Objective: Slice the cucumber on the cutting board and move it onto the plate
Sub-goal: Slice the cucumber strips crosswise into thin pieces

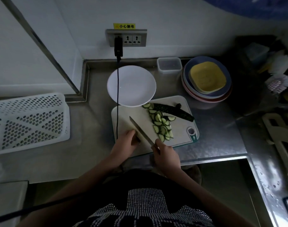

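Dim kitchen counter (213, 141), steel, seen from above. Cutting board (181, 136) sits at centre, long side running from 10 to 4 o'clock. Cucumber slices (161, 125) lie in a loose trail down the board's right half; the uncut cucumber half (174, 110) rests at the trail's 1 o'clock end, dark skin up, touching the nearest slices. Right hand (166, 154) at the board's 6 o'clock edge, fingers curled round the handle of a knife (140, 128); blade points toward 10 o'clock, lying low over the bare left half of the board. Left hand (127, 141) at the blade's 8 o'clock side, fingertips by the blade near its heel; whether it touches or grips anything cannot be told. White plate (131, 86) at the board's 11 o'clock, its near rim overlapping the board's far edge, nothing on it. A black cable (117, 99) hangs across the plate. Stacked bowls (207, 79) at 2 o'clock; white perforated basket (28, 122) at 9 o'clock.
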Tool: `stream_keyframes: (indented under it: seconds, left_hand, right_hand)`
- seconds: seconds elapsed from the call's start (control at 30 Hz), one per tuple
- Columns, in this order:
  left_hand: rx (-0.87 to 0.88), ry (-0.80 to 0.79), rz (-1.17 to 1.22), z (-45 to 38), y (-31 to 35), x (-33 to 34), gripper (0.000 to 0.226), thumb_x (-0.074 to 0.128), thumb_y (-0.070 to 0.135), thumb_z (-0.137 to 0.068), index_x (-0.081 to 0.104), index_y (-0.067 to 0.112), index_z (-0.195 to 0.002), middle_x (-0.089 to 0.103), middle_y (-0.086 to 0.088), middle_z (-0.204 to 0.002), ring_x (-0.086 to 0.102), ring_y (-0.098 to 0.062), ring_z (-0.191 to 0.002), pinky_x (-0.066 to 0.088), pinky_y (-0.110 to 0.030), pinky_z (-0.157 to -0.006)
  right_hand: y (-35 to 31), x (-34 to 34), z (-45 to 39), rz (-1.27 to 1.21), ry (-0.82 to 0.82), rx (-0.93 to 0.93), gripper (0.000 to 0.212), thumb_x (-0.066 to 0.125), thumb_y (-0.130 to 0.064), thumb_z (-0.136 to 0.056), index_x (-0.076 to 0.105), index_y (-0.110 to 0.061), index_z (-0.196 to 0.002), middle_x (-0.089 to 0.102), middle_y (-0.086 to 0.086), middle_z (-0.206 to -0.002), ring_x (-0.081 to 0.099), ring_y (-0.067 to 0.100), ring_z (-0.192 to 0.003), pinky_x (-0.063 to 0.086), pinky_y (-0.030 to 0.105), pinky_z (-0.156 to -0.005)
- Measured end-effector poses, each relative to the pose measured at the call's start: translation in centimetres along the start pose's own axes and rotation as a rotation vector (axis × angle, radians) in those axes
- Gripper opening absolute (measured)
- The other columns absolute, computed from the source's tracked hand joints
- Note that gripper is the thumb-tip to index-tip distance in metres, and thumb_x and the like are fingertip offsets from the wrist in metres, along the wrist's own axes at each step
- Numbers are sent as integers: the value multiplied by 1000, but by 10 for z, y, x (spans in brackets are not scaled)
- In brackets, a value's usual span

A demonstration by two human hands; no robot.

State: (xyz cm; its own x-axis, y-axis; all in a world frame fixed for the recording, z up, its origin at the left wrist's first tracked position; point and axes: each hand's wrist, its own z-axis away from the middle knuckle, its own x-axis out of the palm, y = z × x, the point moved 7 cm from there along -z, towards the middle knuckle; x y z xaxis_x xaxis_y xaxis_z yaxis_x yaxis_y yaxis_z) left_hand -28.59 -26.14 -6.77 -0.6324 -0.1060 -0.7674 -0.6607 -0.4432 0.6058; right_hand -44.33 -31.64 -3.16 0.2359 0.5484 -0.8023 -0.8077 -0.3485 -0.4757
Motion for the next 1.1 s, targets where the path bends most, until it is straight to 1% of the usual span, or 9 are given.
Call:
stream_keyframes:
  seconds: [0.2,0.3,0.43,0.57,0.67,0.77,0.9,0.97,1.1]
  left_hand:
    - [-95,124,405,-15,13,-8,23,65,3,-85,53,8,-103,63,2,-88,65,-19,-86,47,-23,-74]
    - [-69,310,272,-7,13,-25,21,55,-8,-85,52,3,-103,60,-9,-93,60,-28,-88,48,-35,-76]
    - [400,512,-62,12,52,-52,23,48,5,-84,61,1,-103,57,-14,-102,52,-30,-97,42,-37,-87]
    - [806,188,-303,11,74,-23,32,50,29,-92,70,11,-108,66,-2,-109,55,-22,-110,37,-41,-103]
    - [769,22,-403,-2,67,-10,39,45,43,-93,71,18,-107,67,6,-105,55,-18,-109,29,-40,-105]
    - [694,-116,-474,-16,68,-2,55,29,55,-92,68,22,-113,65,9,-111,51,-18,-113,21,-39,-106]
    - [483,-285,-610,-34,62,11,85,-3,67,-80,28,28,-148,39,6,-146,25,-22,-135,10,-42,-114]
    - [371,-325,-599,-37,57,18,97,-15,73,-70,7,27,-152,24,1,-153,13,-25,-139,8,-41,-116]
    - [301,-179,-357,-35,51,12,107,-23,77,-72,15,17,-151,19,-3,-155,13,-25,-142,11,-38,-117]
  right_hand:
    - [9,-15,1,0,81,59,16,42,-34,-98,43,-18,-92,65,15,-92,61,38,-87,42,37,-65]
    - [14,-24,4,117,126,50,15,39,-33,-99,44,-19,-98,66,10,-95,62,36,-88,44,36,-67]
    - [16,-31,6,317,143,-2,26,41,-26,-95,43,-24,-121,67,3,-105,65,31,-94,43,33,-66]
    - [11,-33,7,414,194,-100,33,60,-21,-83,52,-19,-115,70,5,-89,68,30,-80,51,35,-60]
    - [11,-34,6,509,222,-108,44,85,-18,-51,63,-18,-90,63,2,-56,62,26,-45,44,29,-37]
    - [12,-35,5,537,237,-137,51,88,-16,-45,66,-18,-91,62,3,-54,60,26,-42,44,29,-37]
    - [20,-37,7,527,239,-107,44,88,-18,-46,65,-22,-83,61,2,-54,59,23,-41,42,26,-35]
    - [24,-38,11,495,216,-97,39,81,-23,-62,63,-23,-96,67,2,-66,65,24,-51,46,28,-42]
    - [43,-40,14,317,149,-61,31,44,-39,-95,44,-28,-124,66,1,-107,66,27,-95,48,33,-71]
